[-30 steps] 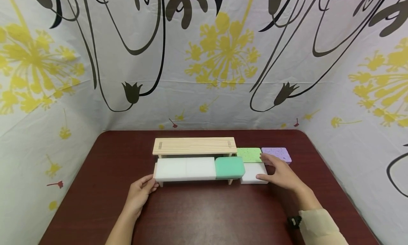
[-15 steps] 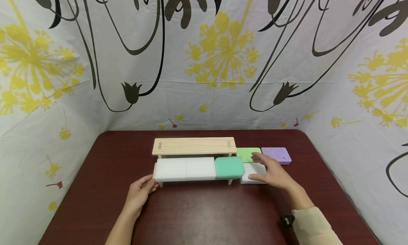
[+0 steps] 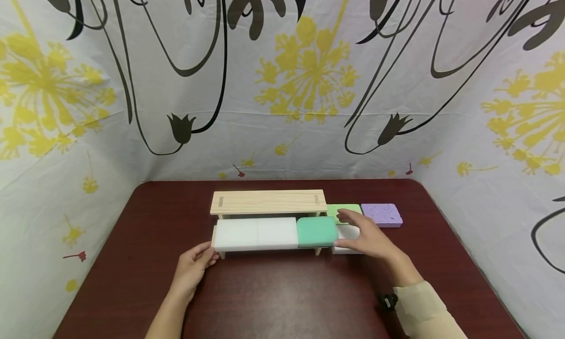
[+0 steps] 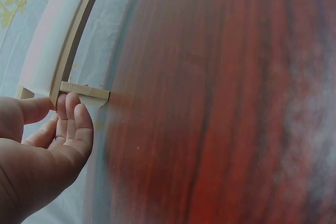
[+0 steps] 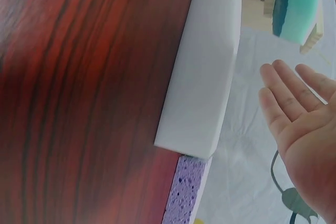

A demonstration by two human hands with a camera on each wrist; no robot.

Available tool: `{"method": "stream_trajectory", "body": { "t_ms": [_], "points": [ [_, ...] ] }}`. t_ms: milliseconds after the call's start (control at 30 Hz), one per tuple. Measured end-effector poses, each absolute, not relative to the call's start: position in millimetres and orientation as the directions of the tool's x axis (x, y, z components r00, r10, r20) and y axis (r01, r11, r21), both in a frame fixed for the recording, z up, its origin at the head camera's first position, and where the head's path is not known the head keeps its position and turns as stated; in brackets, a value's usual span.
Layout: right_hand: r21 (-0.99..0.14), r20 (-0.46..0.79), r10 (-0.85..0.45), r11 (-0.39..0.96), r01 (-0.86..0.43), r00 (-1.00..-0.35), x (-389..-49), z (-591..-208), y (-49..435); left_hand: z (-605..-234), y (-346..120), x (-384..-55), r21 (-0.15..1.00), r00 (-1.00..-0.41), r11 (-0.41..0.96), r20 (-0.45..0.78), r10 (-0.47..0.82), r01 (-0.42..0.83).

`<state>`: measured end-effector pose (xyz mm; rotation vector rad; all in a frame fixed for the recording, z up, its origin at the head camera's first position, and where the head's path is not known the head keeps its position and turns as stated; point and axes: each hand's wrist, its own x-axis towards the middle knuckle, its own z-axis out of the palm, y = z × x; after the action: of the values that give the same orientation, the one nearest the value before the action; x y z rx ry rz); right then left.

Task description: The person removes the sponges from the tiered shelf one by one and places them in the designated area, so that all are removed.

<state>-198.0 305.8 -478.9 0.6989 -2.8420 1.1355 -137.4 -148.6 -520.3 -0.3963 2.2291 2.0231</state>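
My left hand [image 3: 190, 270] holds the left end of the front wooden stand [image 4: 73, 45], thumb above the board and fingers below it. On that stand lie two white sponges [image 3: 256, 234] in a row, with a teal sponge [image 3: 316, 232] at the right end. My right hand [image 3: 368, 241] hovers beside the teal sponge, thumb and fingers spread. In the right wrist view its fingertips [image 5: 266, 72] are apart from that sponge. Beneath this hand a white sponge [image 5: 202, 72] lies on the table, partly hidden in the head view.
A second wooden stand [image 3: 269, 202] stands directly behind the first. A light green sponge [image 3: 333, 210] and a speckled purple sponge [image 3: 381, 214] lie to its right. Patterned white cloth [image 3: 282, 93] rises behind the dark red table [image 3: 273, 295].
My right hand has moved left, from over the white sponge on the table to beside the teal one. The left hand keeps its hold on the stand.
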Motion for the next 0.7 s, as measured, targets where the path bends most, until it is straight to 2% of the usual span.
{"method": "stream_trajectory", "body": {
  "t_ms": [700],
  "points": [
    [-0.611,0.141,-0.412,0.679,-0.407,-0.900,-200.2,-475.9,278.4,-521.2,-148.4,-138.7,0.963,-0.961,0.072,-0.248,-0.122,-0.258]
  ]
}}
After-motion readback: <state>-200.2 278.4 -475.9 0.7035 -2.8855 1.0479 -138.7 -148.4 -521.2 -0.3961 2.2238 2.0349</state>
